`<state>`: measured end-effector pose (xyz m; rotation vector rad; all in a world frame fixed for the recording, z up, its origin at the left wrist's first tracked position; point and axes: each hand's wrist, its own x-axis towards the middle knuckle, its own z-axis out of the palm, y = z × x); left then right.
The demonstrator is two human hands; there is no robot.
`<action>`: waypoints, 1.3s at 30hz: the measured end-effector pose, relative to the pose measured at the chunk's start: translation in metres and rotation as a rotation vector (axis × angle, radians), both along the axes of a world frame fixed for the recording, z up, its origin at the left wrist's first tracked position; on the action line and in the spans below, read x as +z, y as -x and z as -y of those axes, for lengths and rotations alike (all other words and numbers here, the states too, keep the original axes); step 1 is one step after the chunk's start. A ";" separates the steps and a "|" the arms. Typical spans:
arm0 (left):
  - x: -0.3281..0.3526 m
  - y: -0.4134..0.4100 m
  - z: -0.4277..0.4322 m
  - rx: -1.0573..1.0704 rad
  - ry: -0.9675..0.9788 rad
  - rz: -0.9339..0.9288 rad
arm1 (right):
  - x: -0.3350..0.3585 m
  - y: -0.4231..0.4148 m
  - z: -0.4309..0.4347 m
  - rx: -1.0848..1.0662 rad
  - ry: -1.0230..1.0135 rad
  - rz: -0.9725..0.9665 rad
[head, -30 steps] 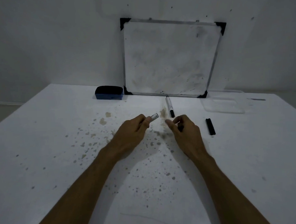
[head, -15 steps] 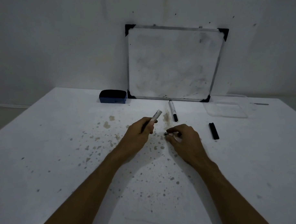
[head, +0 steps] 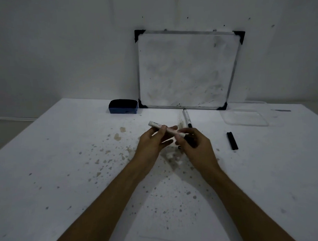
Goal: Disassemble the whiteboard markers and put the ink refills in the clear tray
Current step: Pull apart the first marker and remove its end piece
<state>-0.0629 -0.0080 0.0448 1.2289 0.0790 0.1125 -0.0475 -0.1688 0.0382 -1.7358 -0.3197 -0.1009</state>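
Note:
A white marker barrel (head: pixel 155 125) lies nearly level between my hands, above the table's middle. My left hand (head: pixel 151 144) pinches its mid-section. My right hand (head: pixel 193 144) grips its right end, and a small dark part shows under those fingers. A second marker (head: pixel 187 118), white with a black cap, lies on the table just beyond my hands. A black cap (head: pixel 232 140) lies to the right. The clear tray (head: pixel 226 120) sits at the back right, and I see nothing in it.
A whiteboard (head: pixel 187 69) leans on the wall at the back. A blue eraser (head: pixel 123 106) sits left of it. A thin dark stick (head: pixel 282 110) lies beyond the tray. The white table (head: pixel 66 177) is speckled with brown stains.
My hands have come together: the barrel swung from pointing up-right to nearly level, and my right hand rose off the table and took hold of its right end.

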 end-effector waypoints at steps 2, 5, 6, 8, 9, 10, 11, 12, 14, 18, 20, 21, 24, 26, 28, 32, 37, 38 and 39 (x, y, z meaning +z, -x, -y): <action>0.000 0.000 0.002 0.009 0.090 -0.052 | 0.001 -0.003 0.002 -0.012 -0.280 -0.123; -0.001 0.004 0.009 -0.029 0.162 -0.095 | 0.002 -0.006 0.004 0.096 -0.536 -0.324; -0.002 0.005 0.011 -0.044 0.141 -0.092 | 0.001 -0.006 0.003 0.116 -0.495 -0.331; -0.001 0.007 0.017 -0.083 0.117 -0.097 | -0.001 -0.004 -0.001 0.088 -0.363 -0.290; 0.001 0.008 0.018 -0.098 0.147 -0.116 | 0.001 -0.003 -0.003 0.045 -0.313 -0.249; 0.004 0.008 0.018 -0.101 0.224 -0.163 | 0.003 -0.003 -0.003 -0.005 -0.275 -0.196; 0.005 0.008 0.016 -0.103 0.343 -0.232 | 0.005 -0.003 -0.003 -0.047 -0.242 -0.134; 0.004 0.007 0.013 -0.113 0.467 -0.298 | 0.008 -0.003 -0.002 -0.083 -0.200 -0.063; 0.004 0.006 0.007 -0.152 0.590 -0.377 | 0.015 -0.001 0.000 -0.132 -0.128 0.098; 0.004 0.010 0.007 -0.233 0.590 -0.398 | 0.016 0.013 -0.004 -0.060 0.087 0.357; 0.007 0.011 0.009 -0.225 0.575 -0.394 | 0.008 0.014 -0.011 -0.036 0.378 0.438; 0.007 0.011 0.009 -0.201 0.544 -0.388 | 0.006 0.013 -0.013 -0.055 0.436 0.443; 0.009 0.010 0.006 -0.188 0.464 -0.355 | 0.007 0.008 -0.012 -0.088 0.379 0.405; 0.009 0.010 0.004 -0.205 0.465 -0.348 | 0.008 0.010 -0.011 -0.065 0.344 0.364; 0.010 0.010 0.005 -0.226 0.474 -0.345 | 0.012 0.014 -0.010 -0.079 0.256 0.315; 0.008 0.012 0.009 -0.223 0.461 -0.367 | 0.017 0.016 -0.006 -0.182 0.143 0.380; 0.010 0.015 0.012 -0.205 0.454 -0.344 | 0.003 0.013 -0.011 -0.212 0.487 0.474; 0.010 0.014 0.011 -0.203 0.462 -0.340 | 0.002 0.011 -0.010 -0.213 0.456 0.468; 0.010 0.013 0.010 -0.197 0.465 -0.338 | 0.004 0.012 -0.010 -0.216 0.419 0.474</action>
